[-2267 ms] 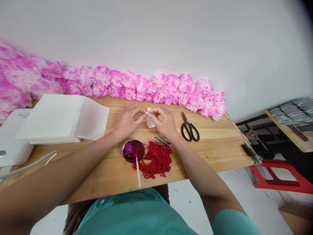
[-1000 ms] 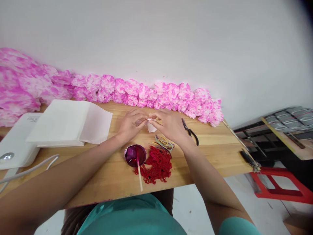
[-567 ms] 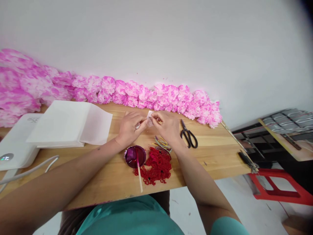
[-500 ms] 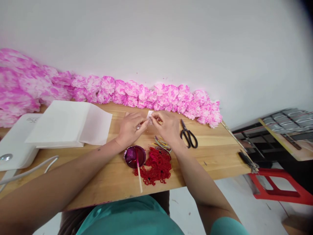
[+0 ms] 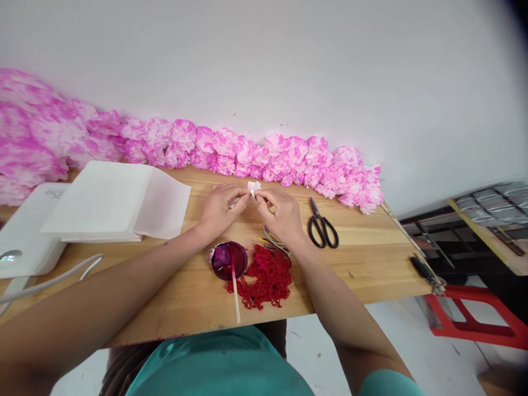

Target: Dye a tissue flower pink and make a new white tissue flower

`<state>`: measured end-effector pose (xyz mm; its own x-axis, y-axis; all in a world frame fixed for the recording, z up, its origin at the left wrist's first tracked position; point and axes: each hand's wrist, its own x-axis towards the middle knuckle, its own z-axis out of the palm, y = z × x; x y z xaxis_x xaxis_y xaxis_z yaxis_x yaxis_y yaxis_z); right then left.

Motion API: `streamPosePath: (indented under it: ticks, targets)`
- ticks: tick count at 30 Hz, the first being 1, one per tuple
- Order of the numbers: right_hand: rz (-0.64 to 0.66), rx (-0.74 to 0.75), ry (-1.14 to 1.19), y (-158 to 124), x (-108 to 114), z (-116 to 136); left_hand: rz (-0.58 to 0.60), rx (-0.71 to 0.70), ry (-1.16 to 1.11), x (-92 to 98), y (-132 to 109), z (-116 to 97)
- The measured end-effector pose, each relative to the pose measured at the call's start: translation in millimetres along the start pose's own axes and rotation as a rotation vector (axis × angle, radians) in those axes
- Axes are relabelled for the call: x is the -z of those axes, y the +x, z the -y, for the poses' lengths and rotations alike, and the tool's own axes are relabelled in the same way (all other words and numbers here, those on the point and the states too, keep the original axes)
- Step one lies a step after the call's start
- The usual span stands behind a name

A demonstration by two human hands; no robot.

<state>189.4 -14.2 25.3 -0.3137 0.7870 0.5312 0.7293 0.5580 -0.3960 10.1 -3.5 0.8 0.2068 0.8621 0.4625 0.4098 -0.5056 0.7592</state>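
Observation:
A small white paper piece (image 5: 254,186) is pinched between my two hands over the wooden table. My left hand (image 5: 223,208) grips its left side with thumb and forefinger, and my right hand (image 5: 279,212) holds its right side. Nearer to me sits a round dish (image 5: 227,260) of dark red and purple, with a pink-tipped stick (image 5: 235,294) resting in it. Beside the dish lies a heap of red yarn (image 5: 267,278), with several thin coloured strands (image 5: 275,241) at its top. Black-handled scissors (image 5: 322,226) lie right of my right hand.
Pink and white paper flowers (image 5: 226,146) line the table's back edge along the wall. On the left are a stack of white paper (image 5: 103,201), a white device (image 5: 25,242) and a cable (image 5: 53,283). A red stool (image 5: 474,324) stands beyond the table's right end.
My fingertips have drawn closer together on the paper piece, which now looks gathered between them. The camera view has shifted slightly.

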Motion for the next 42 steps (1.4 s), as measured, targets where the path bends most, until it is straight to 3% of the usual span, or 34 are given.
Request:
streamPosePath:
  ticks: [8,19,30,42]
  targets:
    - [-0.001,0.107,-0.084,-3.0,-3.0,-0.2,-0.009,0.026,0.011,-0.6,-0.2,1.8]
    - [0.061,0.004,-0.091,-2.6,-0.8,3.3,0.0,0.009,0.025,-0.6,-1.8,0.1]
    - [0.026,0.079,-0.128,-3.7,-1.8,2.7,-0.018,0.027,-0.003,-1.6,-1.7,0.2]
    - [0.02,0.006,-0.09,-4.5,-1.6,3.7,-0.01,0.007,0.028,-1.7,-1.9,1.6]
